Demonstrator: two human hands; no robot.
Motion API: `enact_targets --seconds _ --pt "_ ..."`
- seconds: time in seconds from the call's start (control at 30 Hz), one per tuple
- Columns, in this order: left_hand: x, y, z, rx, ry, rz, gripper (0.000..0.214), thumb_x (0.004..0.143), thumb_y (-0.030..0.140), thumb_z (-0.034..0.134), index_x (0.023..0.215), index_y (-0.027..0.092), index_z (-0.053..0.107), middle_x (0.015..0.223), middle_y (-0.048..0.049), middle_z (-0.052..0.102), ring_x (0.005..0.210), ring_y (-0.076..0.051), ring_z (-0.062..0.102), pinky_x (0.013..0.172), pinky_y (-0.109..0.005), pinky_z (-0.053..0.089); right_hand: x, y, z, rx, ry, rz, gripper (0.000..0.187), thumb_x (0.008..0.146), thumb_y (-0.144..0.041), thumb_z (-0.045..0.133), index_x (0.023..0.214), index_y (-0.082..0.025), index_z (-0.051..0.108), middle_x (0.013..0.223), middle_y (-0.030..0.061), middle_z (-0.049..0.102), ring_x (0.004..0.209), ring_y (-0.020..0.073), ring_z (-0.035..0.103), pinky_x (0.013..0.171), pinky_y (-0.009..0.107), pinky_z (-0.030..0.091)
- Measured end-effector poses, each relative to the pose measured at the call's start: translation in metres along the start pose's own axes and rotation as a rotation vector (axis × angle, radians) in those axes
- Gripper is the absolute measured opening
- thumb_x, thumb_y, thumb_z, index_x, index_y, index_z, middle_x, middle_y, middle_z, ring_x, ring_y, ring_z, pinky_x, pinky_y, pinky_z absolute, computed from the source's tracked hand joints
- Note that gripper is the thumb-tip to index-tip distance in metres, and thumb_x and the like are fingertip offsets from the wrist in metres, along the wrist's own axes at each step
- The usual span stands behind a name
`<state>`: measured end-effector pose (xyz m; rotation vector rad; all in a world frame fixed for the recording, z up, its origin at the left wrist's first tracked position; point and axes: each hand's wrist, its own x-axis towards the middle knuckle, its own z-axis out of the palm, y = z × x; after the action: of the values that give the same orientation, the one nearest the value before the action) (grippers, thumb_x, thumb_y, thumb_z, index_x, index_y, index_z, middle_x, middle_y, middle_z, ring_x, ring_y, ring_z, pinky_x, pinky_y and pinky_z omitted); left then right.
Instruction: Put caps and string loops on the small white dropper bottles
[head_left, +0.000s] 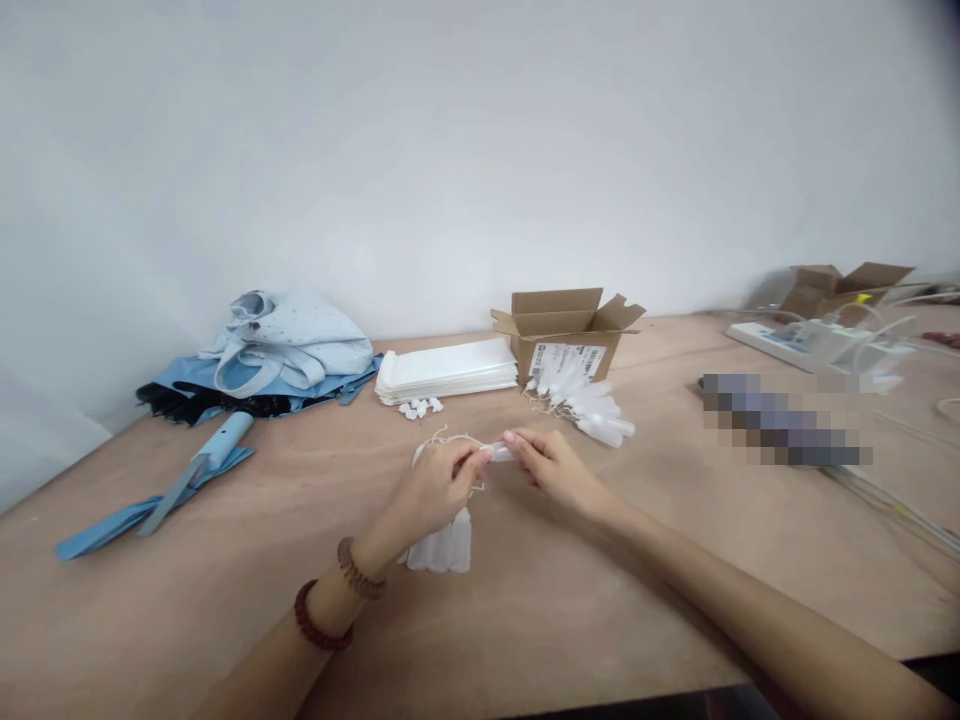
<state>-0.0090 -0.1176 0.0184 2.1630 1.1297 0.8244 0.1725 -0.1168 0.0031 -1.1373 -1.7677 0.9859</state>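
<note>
Between my two hands, above the middle of the table, is a small translucent white plastic tube (498,453) with a pale cord at it. My left hand (439,482) pinches its left end, and my right hand (549,465) grips the right end with thumb and fingers. Partly hidden below my left wrist lies a row of similar translucent tubes (441,548). Beyond my right hand a fanned pile of translucent tubes (583,398) with cords rests on the table. Several small white pieces (420,408) sit farther back.
A stack of white envelopes (450,366) stands near the wall, beside an open cardboard box (566,345). At left are a folded blue umbrella (225,440) and a light blue cloth bag (300,335). On the right lie a power strip (780,345) with cables and a pixelated object (784,420).
</note>
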Motion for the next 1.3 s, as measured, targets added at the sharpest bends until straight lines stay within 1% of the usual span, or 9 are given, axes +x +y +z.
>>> enact_targets --seconds 0.1,0.17,0.27,0.37,0.5,0.6,0.87,1.13,1.3 --pt "0.005 -0.002 -0.009 0.103 0.030 0.045 0.032 0.091 0.037 0.040 0.079 0.018 0.063 0.071 -0.0005 0.062 0.064 -0.014 0.053 0.058 -0.025 0.038 0.001 0.001 -0.001 -0.035 0.047 -0.016 0.042 0.092 -0.047 0.035 0.061 -0.018 0.043 0.052 -0.0048 0.034 0.047 0.0095 0.034 0.048 0.023 0.028" --pt "0.009 -0.013 -0.019 0.186 0.090 0.058 0.030 0.090 0.036 0.042 0.081 0.018 0.064 0.077 -0.0027 0.065 0.072 -0.016 0.056 0.064 -0.027 0.041 0.003 0.002 -0.006 -0.149 0.115 -0.099 0.039 0.092 -0.042 0.036 0.065 -0.017 0.048 0.056 -0.0024 0.044 0.053 0.0113 0.042 0.053 0.023 0.032" --pt "0.014 -0.042 -0.034 0.353 0.248 0.022 0.025 0.088 0.029 0.042 0.083 0.016 0.063 0.082 -0.0067 0.065 0.082 -0.021 0.057 0.073 -0.033 0.044 0.008 0.006 -0.022 -0.328 0.211 -0.205 0.029 0.093 -0.035 0.038 0.088 -0.017 0.059 0.076 0.0035 0.061 0.068 0.0153 0.054 0.064 0.026 0.038" --pt "0.019 -0.076 -0.048 0.431 0.353 0.040 0.025 0.084 0.017 0.038 0.090 0.014 0.062 0.094 -0.0103 0.066 0.092 -0.024 0.058 0.083 -0.038 0.045 0.016 0.015 -0.046 -0.468 0.350 -0.206 0.029 0.091 -0.035 0.040 0.101 -0.016 0.060 0.086 0.0079 0.066 0.073 0.0188 0.057 0.067 0.029 0.041" --pt "0.024 -0.109 -0.057 0.489 0.375 0.088 0.037 0.077 0.004 0.033 0.099 0.012 0.062 0.110 -0.0120 0.065 0.108 -0.024 0.055 0.096 -0.042 0.040 0.028 0.035 -0.080 -0.583 0.563 -0.213 0.029 0.087 -0.036 0.045 0.099 -0.015 0.061 0.091 0.0113 0.067 0.080 0.0232 0.058 0.074 0.035 0.043" --pt "0.026 -0.122 -0.058 0.517 0.350 0.073 0.042 0.073 0.002 0.035 0.103 0.012 0.063 0.115 -0.0120 0.064 0.112 -0.025 0.054 0.098 -0.043 0.039 0.034 0.050 -0.098 -0.662 0.609 -0.245 0.026 0.085 -0.032 0.048 0.100 -0.016 0.062 0.096 0.0116 0.067 0.085 0.0252 0.056 0.078 0.037 0.043" --pt "0.029 -0.129 -0.058 0.485 0.238 0.048 0.060 0.056 -0.004 0.036 0.106 0.014 0.065 0.120 -0.0084 0.064 0.116 -0.022 0.052 0.099 -0.042 0.037 0.039 0.075 -0.113 -0.810 0.589 -0.102 0.026 0.082 -0.026 0.049 0.100 -0.019 0.066 0.098 0.0114 0.068 0.094 0.0291 0.054 0.081 0.041 0.040" --pt "0.030 -0.126 -0.058 0.478 0.269 -0.030 0.039 0.077 0.008 0.037 0.101 0.015 0.067 0.112 -0.0095 0.068 0.108 -0.024 0.058 0.097 -0.043 0.038 0.040 0.083 -0.116 -0.864 0.585 -0.119 0.025 0.081 -0.025 0.050 0.096 -0.017 0.069 0.098 0.0136 0.064 0.094 0.0297 0.051 0.085 0.042 0.039" --pt "0.030 -0.126 -0.060 0.460 0.282 -0.041 0.032 0.078 0.012 0.041 0.093 0.016 0.069 0.105 -0.0098 0.070 0.099 -0.025 0.061 0.090 -0.040 0.045 0.039 0.083 -0.112 -0.850 0.562 -0.140 0.025 0.081 -0.024 0.050 0.096 -0.019 0.068 0.098 0.0124 0.063 0.094 0.0287 0.050 0.084 0.042 0.041"
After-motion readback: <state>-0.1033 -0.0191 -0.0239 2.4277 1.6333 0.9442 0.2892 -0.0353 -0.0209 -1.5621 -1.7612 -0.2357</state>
